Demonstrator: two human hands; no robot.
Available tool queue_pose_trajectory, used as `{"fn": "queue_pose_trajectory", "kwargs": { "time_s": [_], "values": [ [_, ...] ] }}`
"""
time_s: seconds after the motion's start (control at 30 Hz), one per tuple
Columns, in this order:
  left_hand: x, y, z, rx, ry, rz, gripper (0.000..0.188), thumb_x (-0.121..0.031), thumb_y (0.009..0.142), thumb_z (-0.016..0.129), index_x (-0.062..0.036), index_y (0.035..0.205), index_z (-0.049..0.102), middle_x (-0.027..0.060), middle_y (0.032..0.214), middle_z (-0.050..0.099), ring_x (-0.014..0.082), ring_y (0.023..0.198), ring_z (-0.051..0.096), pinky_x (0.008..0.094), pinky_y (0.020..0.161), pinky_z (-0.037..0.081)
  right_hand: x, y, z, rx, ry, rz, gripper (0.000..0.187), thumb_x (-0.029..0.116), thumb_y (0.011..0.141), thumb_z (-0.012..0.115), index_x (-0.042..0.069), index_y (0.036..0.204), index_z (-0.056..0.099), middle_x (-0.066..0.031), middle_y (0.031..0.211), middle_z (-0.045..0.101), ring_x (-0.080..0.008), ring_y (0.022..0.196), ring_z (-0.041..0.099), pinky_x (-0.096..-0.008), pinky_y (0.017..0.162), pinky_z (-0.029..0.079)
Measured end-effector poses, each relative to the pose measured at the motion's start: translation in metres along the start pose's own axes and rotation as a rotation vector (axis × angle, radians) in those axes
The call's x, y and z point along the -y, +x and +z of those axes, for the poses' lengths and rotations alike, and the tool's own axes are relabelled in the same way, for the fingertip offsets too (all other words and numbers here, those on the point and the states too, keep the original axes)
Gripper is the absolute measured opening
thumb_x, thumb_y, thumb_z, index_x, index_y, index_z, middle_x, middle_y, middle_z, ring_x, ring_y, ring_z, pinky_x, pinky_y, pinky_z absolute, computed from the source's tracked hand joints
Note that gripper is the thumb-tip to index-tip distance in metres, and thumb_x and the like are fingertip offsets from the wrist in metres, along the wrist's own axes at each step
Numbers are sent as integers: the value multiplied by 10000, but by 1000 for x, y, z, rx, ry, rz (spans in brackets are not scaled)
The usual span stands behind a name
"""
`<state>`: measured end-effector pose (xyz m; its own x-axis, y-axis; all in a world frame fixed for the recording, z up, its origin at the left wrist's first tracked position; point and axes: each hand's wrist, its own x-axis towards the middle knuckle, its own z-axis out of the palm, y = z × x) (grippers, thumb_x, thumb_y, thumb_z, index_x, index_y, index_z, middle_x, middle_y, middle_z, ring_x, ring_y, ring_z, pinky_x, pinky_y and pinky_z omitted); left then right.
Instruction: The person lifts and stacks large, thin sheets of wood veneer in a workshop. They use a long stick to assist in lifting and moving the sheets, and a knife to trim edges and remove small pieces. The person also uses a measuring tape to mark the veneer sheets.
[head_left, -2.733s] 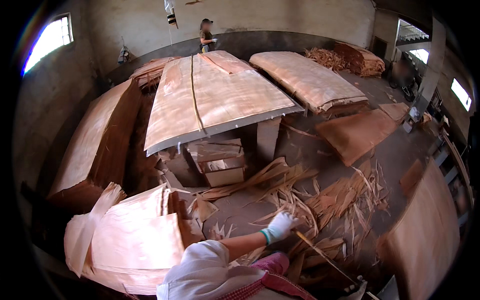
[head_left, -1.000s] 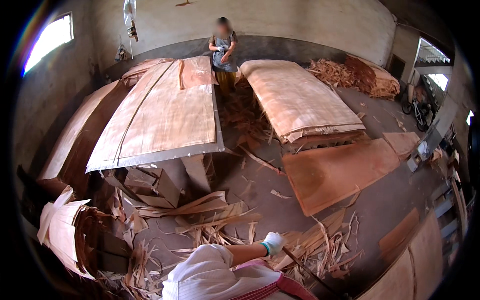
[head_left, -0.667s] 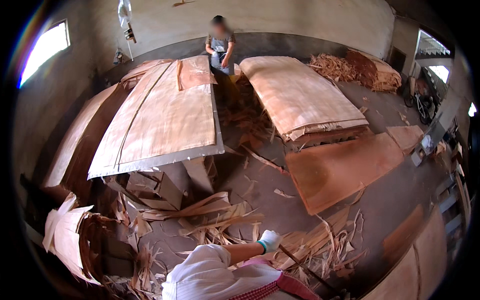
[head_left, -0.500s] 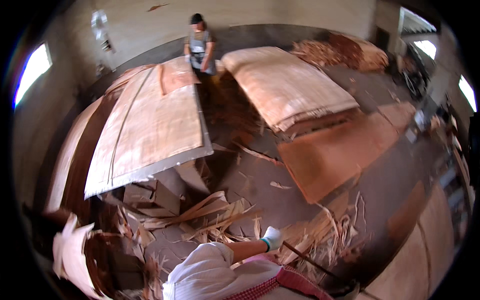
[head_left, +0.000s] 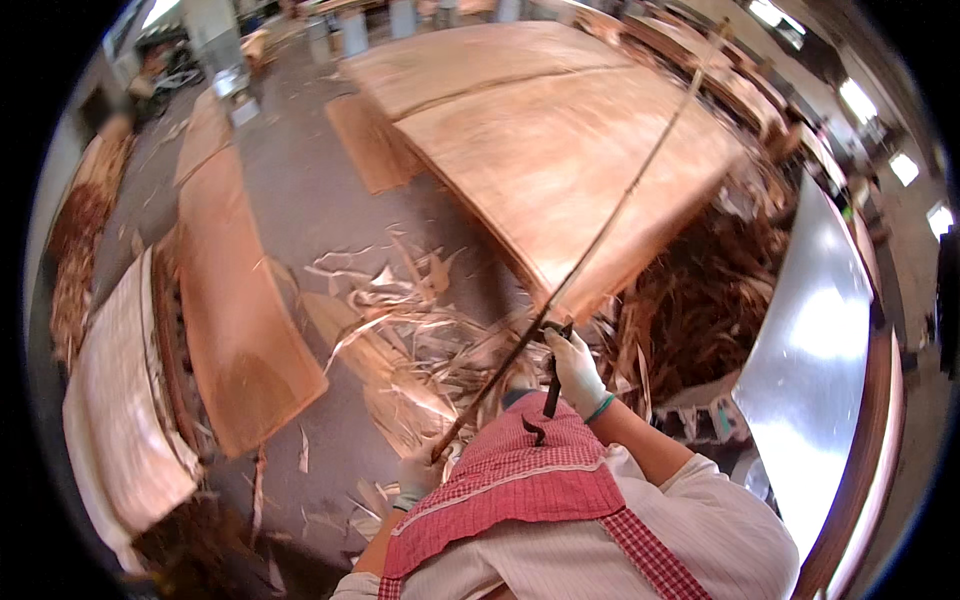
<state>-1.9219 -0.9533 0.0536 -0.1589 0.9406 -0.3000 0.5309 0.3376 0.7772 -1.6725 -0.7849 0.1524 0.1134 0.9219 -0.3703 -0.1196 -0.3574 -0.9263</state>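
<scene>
A long thin pole (head_left: pixel 622 205) runs diagonally from near my waist up across a large stack of wood veneer sheets (head_left: pixel 560 130). My left hand (head_left: pixel 418 474), in a pale glove, is closed round the pole's lower end. My right hand (head_left: pixel 578 370), in a white glove with a green cuff, is closed on a dark bar-shaped tool (head_left: pixel 553 388) beside the pole. Its fingers are close to the pole; whether they also grip it I cannot tell. A dark curled piece (head_left: pixel 535 430) shows against my red checked apron (head_left: pixel 500 480).
Loose veneer strips (head_left: pixel 410 310) litter the floor ahead. Reddish veneer sheets (head_left: pixel 235 300) and a pale stack (head_left: pixel 130 400) lie left. At right are a heap of brown scraps (head_left: pixel 700 290) and a shiny metal sheet (head_left: pixel 810 370).
My view has swung right, toward the large veneer stack. The co-worker has left view. My right hand with the dark tool now shows; my left hand still holds the pole.
</scene>
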Motion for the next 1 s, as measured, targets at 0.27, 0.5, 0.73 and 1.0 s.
{"fn": "queue_pose_trajectory", "kwargs": {
  "time_s": [0.27,0.5,0.73,1.0],
  "values": [
    [-115,135,20,167,120,120,284,-331,880,622,-60,959,651,158,681,593,271,624,601,377,584,449,3,76,-79,-250,143,38,218,228,935,528,57,1017,637,35,642,530,-75,517,473,-235,469,369],
    [-184,272,89,270,-58,146,259,-262,879,626,-4,868,627,105,622,536,198,575,520,340,559,420,-97,195,-183,-394,192,222,153,196,911,558,66,963,620,21,715,549,-60,532,442,-242,475,372],
    [-250,403,145,358,53,191,290,-251,903,618,-9,760,549,48,564,464,123,517,432,311,497,362,-188,237,-223,-519,-129,354,252,175,832,605,-20,990,622,-124,822,664,-203,732,597,-340,687,470],
    [-159,570,243,891,85,-408,206,-260,906,611,-68,978,597,19,708,558,110,565,555,279,497,533,-236,331,-196,-685,-572,463,433,236,793,632,-53,1113,588,-289,980,638,-392,955,624,-414,830,479]
  ]
}}
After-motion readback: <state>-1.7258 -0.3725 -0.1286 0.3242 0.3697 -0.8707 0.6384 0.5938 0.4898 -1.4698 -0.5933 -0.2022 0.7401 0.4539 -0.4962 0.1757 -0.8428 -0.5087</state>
